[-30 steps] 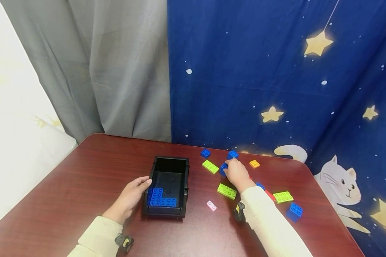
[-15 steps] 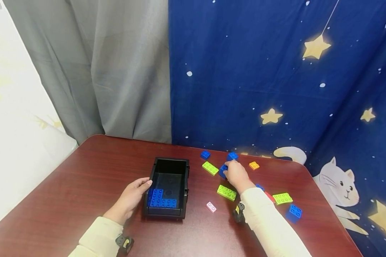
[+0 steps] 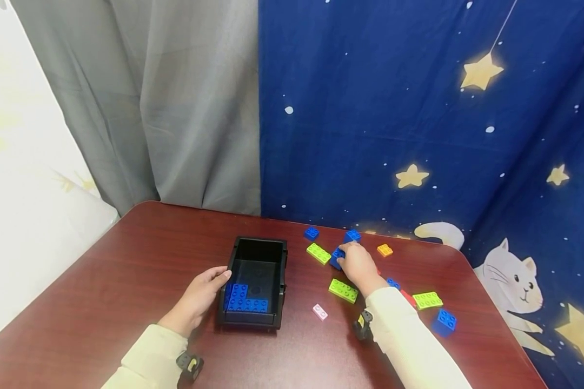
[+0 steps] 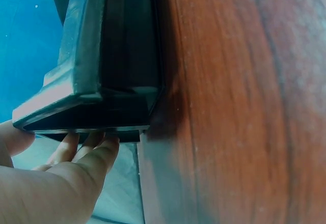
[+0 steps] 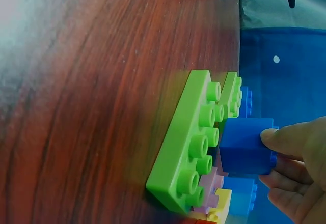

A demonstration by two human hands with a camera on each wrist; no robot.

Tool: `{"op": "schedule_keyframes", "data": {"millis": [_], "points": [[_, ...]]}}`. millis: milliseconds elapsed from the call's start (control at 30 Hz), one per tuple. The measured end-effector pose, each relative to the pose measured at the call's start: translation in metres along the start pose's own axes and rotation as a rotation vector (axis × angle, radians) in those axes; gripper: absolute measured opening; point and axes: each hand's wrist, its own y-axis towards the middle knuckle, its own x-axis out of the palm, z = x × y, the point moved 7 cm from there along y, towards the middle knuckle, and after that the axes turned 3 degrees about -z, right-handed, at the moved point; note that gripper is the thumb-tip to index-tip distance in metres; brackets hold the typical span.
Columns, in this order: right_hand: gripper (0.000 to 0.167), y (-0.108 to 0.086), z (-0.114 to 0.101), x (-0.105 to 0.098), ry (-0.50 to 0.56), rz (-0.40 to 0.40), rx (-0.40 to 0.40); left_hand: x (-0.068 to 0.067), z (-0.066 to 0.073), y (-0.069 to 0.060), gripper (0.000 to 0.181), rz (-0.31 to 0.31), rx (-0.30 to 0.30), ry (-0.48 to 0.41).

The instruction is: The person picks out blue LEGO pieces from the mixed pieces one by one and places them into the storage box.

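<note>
My left hand grips the left rim of a black plastic bin, thumb on top and fingers against its outer wall. Several joined or adjacent blue bricks lie inside the bin at the near end, forming an L. To the right, my right hand pinches a blue toy building brick between thumb and fingers. In the right wrist view, that brick is by a long lime green brick, with a purple-pink brick and a yellow brick behind.
Around the right hand lie lime bricks, a small pink brick, an orange brick and blue bricks. More lie beside the right sleeve, including a blue brick and a lime brick. Curtains border the table's back edge.
</note>
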Motion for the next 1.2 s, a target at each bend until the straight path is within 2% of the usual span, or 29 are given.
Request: {"op": "schedule_keyframes", "data": {"millis": [167, 400, 800, 1000, 1200], "points": [[0.037, -0.007, -0.008, -0.007, -0.006, 0.047, -0.052, -0.001, 0.000, 0.001, 0.053, -0.006, 0.006, 0.010], [0.038, -0.020, -0.031, -0.020, -0.003, 0.129, -0.146, -0.001, 0.000, 0.002, 0.052, -0.001, 0.002, -0.005], [0.038, -0.042, -0.070, -0.031, 0.078, 0.233, -0.284, 0.000, 0.001, 0.002, 0.049, 0.003, 0.001, -0.018], [0.040, -0.052, -0.083, -0.034, 0.102, 0.259, -0.313, 0.000, 0.000, 0.002, 0.050, -0.002, -0.003, -0.016], [0.039, -0.064, -0.096, -0.036, 0.127, 0.350, -0.413, 0.001, 0.000, 0.001, 0.050, 0.002, 0.001, -0.015]]}}
